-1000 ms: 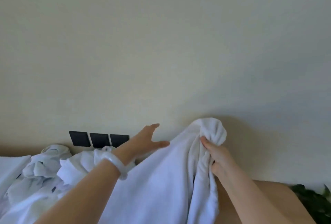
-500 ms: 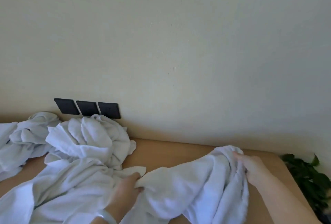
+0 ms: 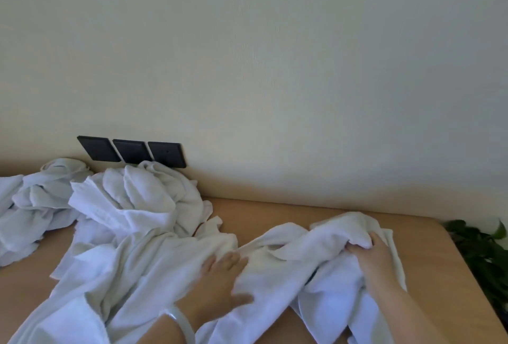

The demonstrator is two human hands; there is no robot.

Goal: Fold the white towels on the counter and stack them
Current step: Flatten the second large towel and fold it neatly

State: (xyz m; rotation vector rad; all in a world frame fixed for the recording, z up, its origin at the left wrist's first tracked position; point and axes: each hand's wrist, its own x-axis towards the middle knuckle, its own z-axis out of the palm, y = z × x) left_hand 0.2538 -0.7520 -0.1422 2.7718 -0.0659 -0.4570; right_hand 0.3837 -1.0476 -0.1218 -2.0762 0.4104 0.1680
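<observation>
A crumpled white towel (image 3: pixel 288 269) lies spread across the tan counter (image 3: pixel 428 255) in front of me. My right hand (image 3: pixel 369 257) grips a bunched end of it at the right. My left hand (image 3: pixel 220 280), with a pale bangle on the wrist, rests flat on the same towel near its middle, fingers apart. Another rumpled white towel (image 3: pixel 143 200) is heaped behind and to the left, and it runs down toward the lower left corner. A third white towel (image 3: pixel 35 206) is piled at the far left, against the wall.
Three black wall plates (image 3: pixel 132 152) sit low on the cream wall behind the heap. A green leafy plant (image 3: pixel 481 255) stands past the counter's right edge. Bare counter shows at the back, between the heap and my right hand.
The towel held up in front of the wall a second ago has come down onto the counter. My left hand went from gripping its edge to lying flat on it.
</observation>
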